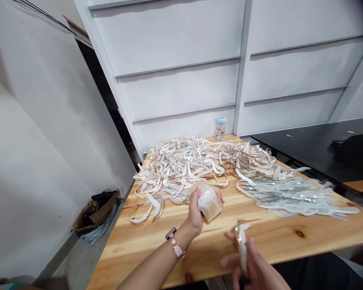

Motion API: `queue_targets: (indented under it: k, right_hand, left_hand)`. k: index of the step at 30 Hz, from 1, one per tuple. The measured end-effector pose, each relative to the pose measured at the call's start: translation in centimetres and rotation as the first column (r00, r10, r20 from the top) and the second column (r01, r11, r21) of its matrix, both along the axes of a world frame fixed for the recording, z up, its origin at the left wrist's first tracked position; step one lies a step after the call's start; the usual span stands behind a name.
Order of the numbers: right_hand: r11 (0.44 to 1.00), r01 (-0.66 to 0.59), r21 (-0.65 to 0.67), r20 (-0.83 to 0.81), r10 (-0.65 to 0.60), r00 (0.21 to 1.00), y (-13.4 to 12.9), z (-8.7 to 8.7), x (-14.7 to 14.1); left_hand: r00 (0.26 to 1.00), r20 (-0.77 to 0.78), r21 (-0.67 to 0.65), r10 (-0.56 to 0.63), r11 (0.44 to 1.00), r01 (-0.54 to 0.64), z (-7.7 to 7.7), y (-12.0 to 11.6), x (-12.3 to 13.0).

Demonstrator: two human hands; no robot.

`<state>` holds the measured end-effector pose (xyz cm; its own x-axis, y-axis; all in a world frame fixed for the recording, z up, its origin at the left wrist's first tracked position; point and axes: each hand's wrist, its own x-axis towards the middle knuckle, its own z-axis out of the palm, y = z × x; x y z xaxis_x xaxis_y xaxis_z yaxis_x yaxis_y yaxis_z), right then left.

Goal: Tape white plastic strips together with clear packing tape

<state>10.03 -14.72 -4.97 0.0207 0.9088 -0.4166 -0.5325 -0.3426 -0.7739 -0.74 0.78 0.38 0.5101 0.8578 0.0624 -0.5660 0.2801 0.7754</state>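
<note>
My left hand (196, 209), wearing a watch with a pink band, is wrapped round a beige square packet (211, 203) with a shiny, clear-white rounded face. It is raised over the middle of the wooden table. Lower right, my right hand (245, 262) is smeared by motion and grips a thin curved strip (242, 245), white with a shiny gold-clear edge. Beyond both hands spreads a tangled heap of similar curved strips (181, 161). To the right, flatter pale-grey strips (296, 195) lie in a layered pile.
A clear jar with a blue lid (220, 129) stands at the table's back edge, by a white panelled wall (181, 40). A black table (320, 145) adjoins on the right. On the floor at left sits a brown bag (97, 209) with dark contents.
</note>
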Motion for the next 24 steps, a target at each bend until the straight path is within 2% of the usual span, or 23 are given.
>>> queue_targets:
  k: [2, 6, 8, 10, 13, 15, 17, 18, 19, 20, 22, 24]
  right_hand:
    - [0.996, -0.090, -0.020, -0.176, 0.085, 0.981, 0.3, -0.3, -1.0]
    - [0.978, -0.211, 0.002, -0.290, 0.202, 0.935, -0.1, 0.3, -1.1]
    - [0.978, -0.209, -0.013, -0.322, 0.194, 0.927, 0.2, 1.3, -0.7]
    - [0.994, -0.111, -0.013, -0.320, 0.101, 0.942, 1.0, 2.7, -0.4]
    - [0.994, 0.079, 0.075, -0.225, -0.061, 0.972, 2.1, 4.1, -0.3]
    - [0.983, 0.097, 0.154, -0.088, -0.084, 0.993, 2.4, 4.3, 0.0]
    - [0.964, 0.090, 0.248, 0.177, -0.137, 0.975, 2.3, 3.8, 0.9]
    - [0.946, 0.091, 0.312, 0.351, -0.203, 0.914, 2.2, 3.4, 1.7]
    - [0.921, 0.079, 0.382, 0.520, -0.285, 0.806, 2.2, 3.1, 2.5]
    - [0.897, 0.049, 0.439, 0.656, -0.357, 0.665, 2.2, 2.7, 3.4]
    - [0.875, -0.062, 0.480, 0.814, -0.418, 0.403, 2.4, 2.2, 5.2]
    - [0.863, -0.211, 0.460, 0.880, -0.410, 0.242, 3.0, 1.8, 6.4]
  left_hand:
    - [0.999, 0.024, -0.014, 0.028, 1.000, -0.028, 0.2, 0.1, 0.0]
    - [1.000, 0.012, -0.037, -0.001, 0.999, 0.001, 0.7, 0.1, 0.0]
    - [1.000, -0.014, -0.024, -0.027, 0.999, 0.027, 0.7, 0.0, -0.1]
    - [0.999, -0.031, -0.016, -0.037, 0.999, 0.036, 0.5, 0.0, -0.1]
    - [0.999, -0.027, -0.015, -0.037, 0.999, 0.037, 0.3, 0.0, 0.0]
    - [1.000, -0.002, -0.013, -0.017, 1.000, 0.017, 0.3, 0.1, 0.0]
    - [0.999, 0.032, -0.031, 0.011, 0.999, -0.010, 0.4, 0.2, 0.1]
    - [0.998, 0.048, -0.047, 0.036, 0.998, -0.033, 0.5, 0.3, 0.1]
    - [0.996, 0.057, -0.061, 0.065, 0.996, -0.062, 0.7, 0.3, 0.1]
    - [0.994, 0.056, -0.070, 0.094, 0.993, -0.090, 0.8, 0.4, 0.1]
    - [0.990, 0.046, -0.062, 0.133, 0.990, -0.130, 1.0, 0.5, 0.0]
    - [0.990, 0.039, -0.050, 0.134, 0.990, -0.132, 1.1, 0.5, -0.1]
